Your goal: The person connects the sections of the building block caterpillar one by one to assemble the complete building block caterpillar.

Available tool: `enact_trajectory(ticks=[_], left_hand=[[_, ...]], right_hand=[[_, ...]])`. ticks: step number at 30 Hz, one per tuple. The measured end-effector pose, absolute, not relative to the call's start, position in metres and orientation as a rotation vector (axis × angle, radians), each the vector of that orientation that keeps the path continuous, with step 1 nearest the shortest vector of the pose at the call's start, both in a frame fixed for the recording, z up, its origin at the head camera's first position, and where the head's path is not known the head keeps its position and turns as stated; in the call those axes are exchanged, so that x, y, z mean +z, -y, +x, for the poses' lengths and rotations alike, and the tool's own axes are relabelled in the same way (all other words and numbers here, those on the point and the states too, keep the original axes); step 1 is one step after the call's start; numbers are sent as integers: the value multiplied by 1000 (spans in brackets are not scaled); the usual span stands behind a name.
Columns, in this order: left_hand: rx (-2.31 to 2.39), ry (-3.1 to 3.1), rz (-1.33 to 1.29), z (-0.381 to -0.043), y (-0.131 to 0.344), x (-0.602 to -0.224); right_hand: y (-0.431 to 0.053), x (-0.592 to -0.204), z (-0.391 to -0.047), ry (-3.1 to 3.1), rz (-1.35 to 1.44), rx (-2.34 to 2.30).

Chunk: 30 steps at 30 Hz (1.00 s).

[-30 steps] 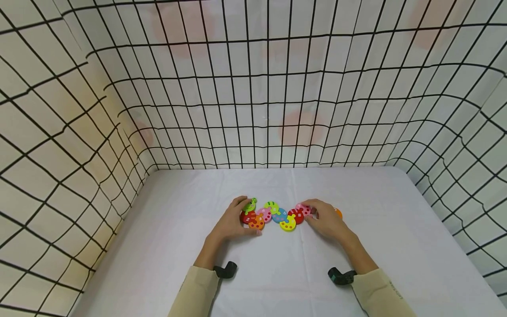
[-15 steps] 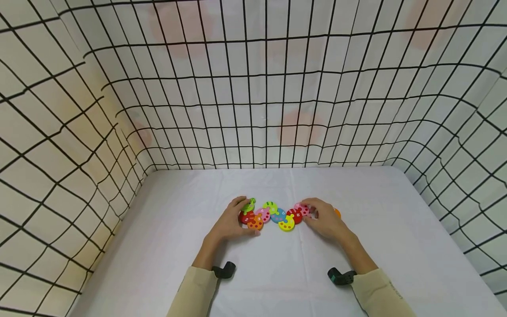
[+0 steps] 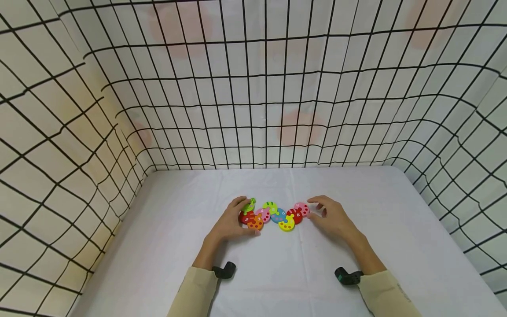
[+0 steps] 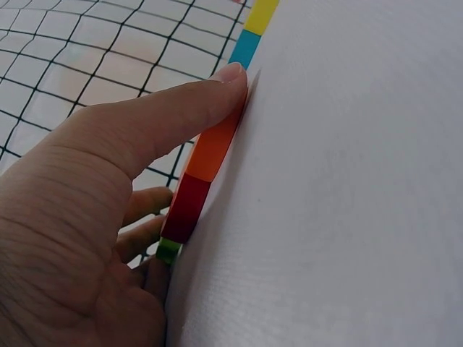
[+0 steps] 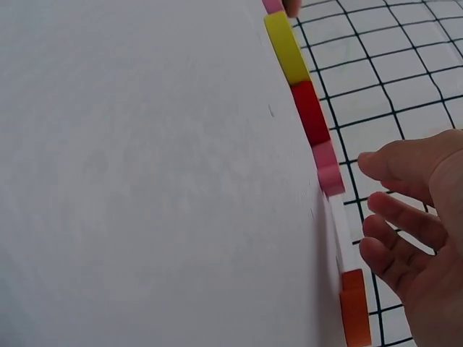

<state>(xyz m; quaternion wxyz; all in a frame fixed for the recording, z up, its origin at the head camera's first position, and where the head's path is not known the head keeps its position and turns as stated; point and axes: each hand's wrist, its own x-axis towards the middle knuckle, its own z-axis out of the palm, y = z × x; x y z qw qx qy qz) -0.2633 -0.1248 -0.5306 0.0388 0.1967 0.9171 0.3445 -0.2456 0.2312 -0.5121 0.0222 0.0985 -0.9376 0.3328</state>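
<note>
A wavy chain of round, numbered, brightly coloured pieces, a caterpillar puzzle (image 3: 278,215), lies flat across the middle of the white table. My left hand (image 3: 231,222) holds its left end, fingers by the green head piece (image 3: 249,206) and thumb along the orange piece (image 4: 215,148). At the chain's other end is a spotted pink piece (image 3: 302,209). Just right of it hovers my right hand (image 3: 332,215), fingers loosely bent and apart from the piece, holding nothing. A separate orange piece (image 5: 355,311) shows in the right wrist view; from the head my right hand hides it.
White cloth covers the table (image 3: 273,273). A white wall with a black grid (image 3: 257,101) encloses the back and both sides. Each wrist wears a small black camera, such as the left wrist camera (image 3: 225,270).
My right hand has let go of the pink end piece and moved a little to the right, now covering the loose orange piece in the head view. My left hand stays in place.
</note>
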Motion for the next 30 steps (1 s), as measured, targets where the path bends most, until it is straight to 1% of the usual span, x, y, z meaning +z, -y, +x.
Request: enact_trajectory(ticks=[9,19,30], left_hand=[[1057,-2810,626,-261,123,-533],[1064,-2819,569,-260,123,-528],[1071,-2839,565,-261,123,-531]], right_hand=[[-251,-508,-241,2872,320,1013],[-275,-509,-234,2853,319,957],[-295,-514,-225,2957,323,942]])
